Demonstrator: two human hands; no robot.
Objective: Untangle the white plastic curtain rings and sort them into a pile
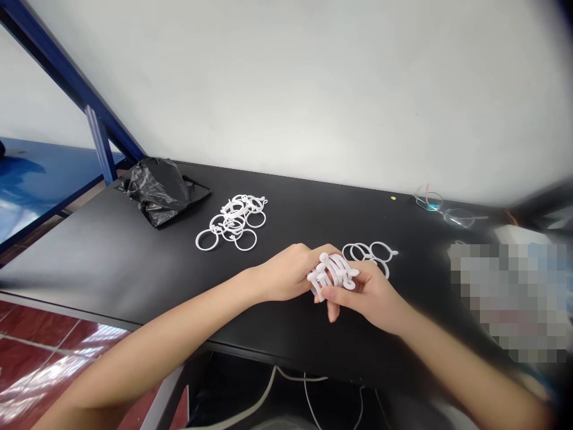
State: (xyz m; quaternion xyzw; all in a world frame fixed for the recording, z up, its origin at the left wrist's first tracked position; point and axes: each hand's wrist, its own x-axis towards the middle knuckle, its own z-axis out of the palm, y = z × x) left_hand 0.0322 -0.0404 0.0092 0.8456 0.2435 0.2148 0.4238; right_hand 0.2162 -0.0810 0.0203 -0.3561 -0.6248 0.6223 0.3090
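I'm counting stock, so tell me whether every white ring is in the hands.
No, a pile of rings lies on the table, right of the bag.

Office or workroom, perhaps, edges blurred: black desk, cables beneath, pale wall, red tiled floor.

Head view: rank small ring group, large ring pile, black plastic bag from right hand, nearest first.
1. Small ring group: just beyond the right hand.
2. Large ring pile: to the left.
3. Black plastic bag: farther left.
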